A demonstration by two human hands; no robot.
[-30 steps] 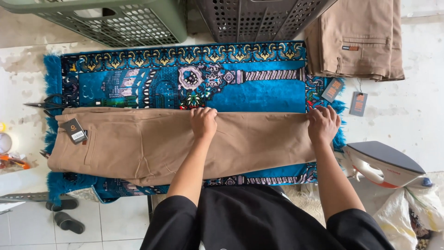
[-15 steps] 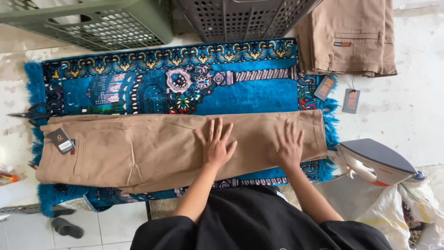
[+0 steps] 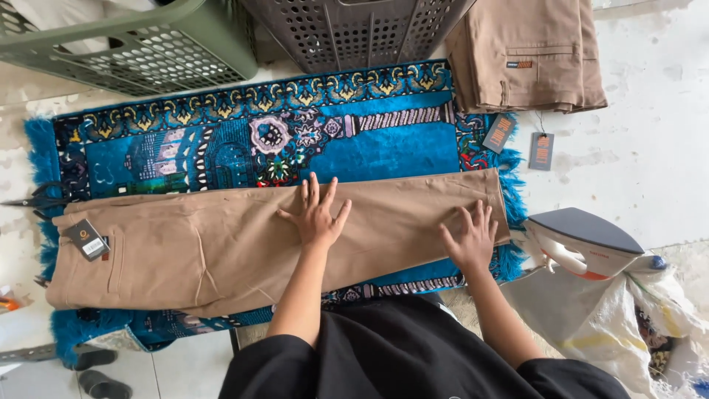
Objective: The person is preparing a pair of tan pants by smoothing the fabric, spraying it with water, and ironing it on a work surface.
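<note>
My left hand (image 3: 316,214) lies flat with the fingers spread wide, palm down on the middle of the tan trousers (image 3: 221,247); my right hand (image 3: 471,238) rests the same way, fingers splayed, on the leg end near the hem; neither pinches any cloth. The trousers lie stretched lengthwise across the blue patterned mat (image 3: 244,140), waist at my left, hems at my right, with a dark paper tag (image 3: 87,239) at the waistband. Just past the hem an iron (image 3: 583,242) stands on the floor beside a crumpled white sack (image 3: 628,310); beyond the mat's far right corner a folded stack of tan trousers (image 3: 528,55) sits with two hanging labels (image 3: 521,142); a green basket (image 3: 133,44) and a grey basket (image 3: 354,29) stand along the mat's far edge; scissors (image 3: 33,201) lie at its left end.
</note>
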